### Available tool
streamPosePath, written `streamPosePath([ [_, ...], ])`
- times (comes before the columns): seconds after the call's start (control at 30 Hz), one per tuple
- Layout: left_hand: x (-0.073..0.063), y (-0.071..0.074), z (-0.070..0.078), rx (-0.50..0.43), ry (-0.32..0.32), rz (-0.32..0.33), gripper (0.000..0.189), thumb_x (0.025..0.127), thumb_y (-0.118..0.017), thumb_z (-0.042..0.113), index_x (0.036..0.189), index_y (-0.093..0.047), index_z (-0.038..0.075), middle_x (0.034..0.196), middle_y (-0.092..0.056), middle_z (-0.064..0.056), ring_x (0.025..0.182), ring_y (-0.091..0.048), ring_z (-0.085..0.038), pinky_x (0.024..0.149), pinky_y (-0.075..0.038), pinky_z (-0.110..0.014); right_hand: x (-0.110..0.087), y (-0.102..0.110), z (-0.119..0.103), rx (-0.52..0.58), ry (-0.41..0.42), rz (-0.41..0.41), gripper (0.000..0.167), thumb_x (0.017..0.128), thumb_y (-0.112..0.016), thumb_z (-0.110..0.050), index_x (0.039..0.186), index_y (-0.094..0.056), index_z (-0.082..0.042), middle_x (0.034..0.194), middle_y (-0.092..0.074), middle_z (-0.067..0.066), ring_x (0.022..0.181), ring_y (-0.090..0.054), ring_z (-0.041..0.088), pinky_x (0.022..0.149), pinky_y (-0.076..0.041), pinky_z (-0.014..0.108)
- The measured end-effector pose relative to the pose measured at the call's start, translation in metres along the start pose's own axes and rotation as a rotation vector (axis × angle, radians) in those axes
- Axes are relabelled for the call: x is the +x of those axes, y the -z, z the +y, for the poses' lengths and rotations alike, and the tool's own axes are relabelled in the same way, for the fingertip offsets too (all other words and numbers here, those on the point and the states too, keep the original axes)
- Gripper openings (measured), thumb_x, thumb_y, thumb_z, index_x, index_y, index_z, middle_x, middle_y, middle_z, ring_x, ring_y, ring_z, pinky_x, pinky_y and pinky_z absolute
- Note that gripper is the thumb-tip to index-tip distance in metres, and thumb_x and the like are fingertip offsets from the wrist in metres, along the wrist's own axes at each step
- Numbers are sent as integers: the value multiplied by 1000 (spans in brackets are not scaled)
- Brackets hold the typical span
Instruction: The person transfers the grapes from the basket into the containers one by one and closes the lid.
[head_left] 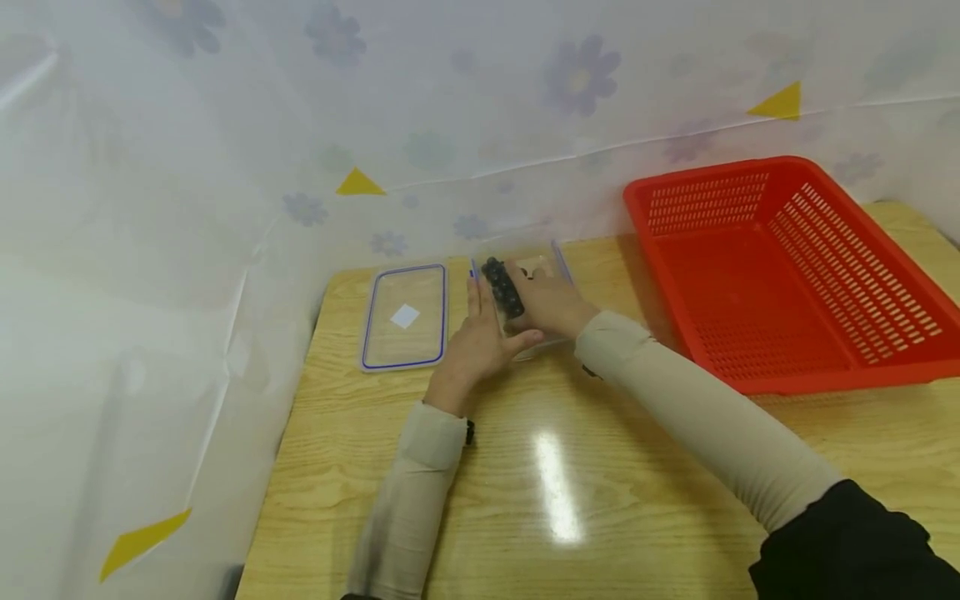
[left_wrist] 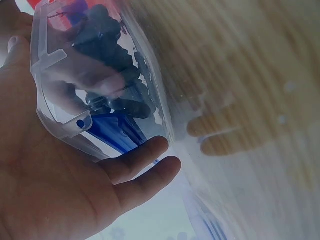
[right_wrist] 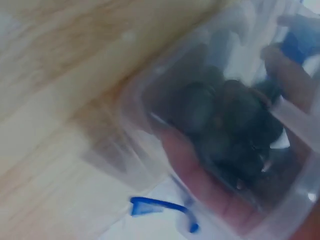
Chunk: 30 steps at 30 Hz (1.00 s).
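A clear plastic box (head_left: 558,337) with blue-edged clips stands at the back middle of the table. Inside, against its left wall, lies a bunch of dark grapes (head_left: 504,287), also visible through the plastic in the left wrist view. My right hand (head_left: 551,302) reaches into the box from the right and holds the grapes; in the right wrist view they sit between its fingers (right_wrist: 192,167). My left hand (head_left: 477,343) rests along the box's left side, fingers extended (left_wrist: 145,187) and thumb near the front rim. Part of the right hand is hidden.
Left of the box lies a clear lid (head_left: 384,333) with a blue seal and a white sticker. A large red basket (head_left: 750,283) stands at the right. Behind the table (head_left: 360,475) hangs a flowered white sheet (head_left: 480,100) with yellow tape pieces.
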<state>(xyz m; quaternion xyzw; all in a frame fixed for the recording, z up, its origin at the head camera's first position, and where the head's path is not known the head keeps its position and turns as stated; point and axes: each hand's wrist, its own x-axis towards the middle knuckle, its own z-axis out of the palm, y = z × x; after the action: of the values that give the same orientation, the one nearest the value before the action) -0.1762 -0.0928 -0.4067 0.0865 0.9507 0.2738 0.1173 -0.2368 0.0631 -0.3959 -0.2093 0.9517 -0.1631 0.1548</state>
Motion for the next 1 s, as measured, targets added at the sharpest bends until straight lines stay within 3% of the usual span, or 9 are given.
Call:
streamPosePath([
  [0.17, 1, -1, 0, -9, -11, -2, 126, 82, -53, 82, 153, 29, 18, 159, 33, -6, 106, -65, -36, 67, -54, -36, -1, 14, 3, 110, 26, -65, 82, 104, -57, -40, 162, -11, -5, 155, -32, 32, 139, -38, 46, 110, -35, 59],
  [0.33, 1, 0, 1, 4, 2, 11, 127, 83, -57, 79, 154, 28, 17, 163, 28, -9, 109, -64, -37, 73, -55, -40, -3, 34, 1, 121, 69, -37, 63, 104, -56, -23, 156, -31, 3, 154, -38, 27, 141, -38, 42, 116, -27, 55],
  [0.53, -1, 2, 2, 2, 12, 3, 125, 85, -58, 76, 153, 29, 18, 160, 32, -6, 95, -67, -34, 61, -52, -36, -8, 54, -1, 85, -6, 47, 53, 104, -51, -27, 149, -45, 0, 150, -48, 20, 137, -43, 40, 114, -31, 54],
  [0.67, -2, 3, 1, 8, 17, 8, 125, 85, -58, 77, 154, 29, 18, 160, 33, -4, 87, -67, -30, 56, -50, -34, -15, 62, 0, 132, -38, 114, 52, 103, -48, -29, 148, -47, -2, 148, -50, 20, 135, -45, 41, 113, -32, 55],
  [0.83, -2, 3, 2, -1, 22, 13, 124, 85, -58, 77, 153, 29, 21, 159, 35, -2, 70, -63, -24, 52, -50, -35, -28, 61, 3, 259, -86, 215, 49, 103, -46, -26, 146, -50, -2, 145, -52, 20, 132, -47, 40, 110, -36, 57],
  [1.0, -2, 1, 2, 3, 23, 22, 125, 85, -59, 76, 154, 29, 19, 159, 34, -2, 73, -64, -26, 52, -49, -34, -36, 50, 7, 333, -111, 299, 46, 104, -46, -27, 141, -54, -1, 139, -57, 19, 126, -52, 39, 105, -40, 57],
])
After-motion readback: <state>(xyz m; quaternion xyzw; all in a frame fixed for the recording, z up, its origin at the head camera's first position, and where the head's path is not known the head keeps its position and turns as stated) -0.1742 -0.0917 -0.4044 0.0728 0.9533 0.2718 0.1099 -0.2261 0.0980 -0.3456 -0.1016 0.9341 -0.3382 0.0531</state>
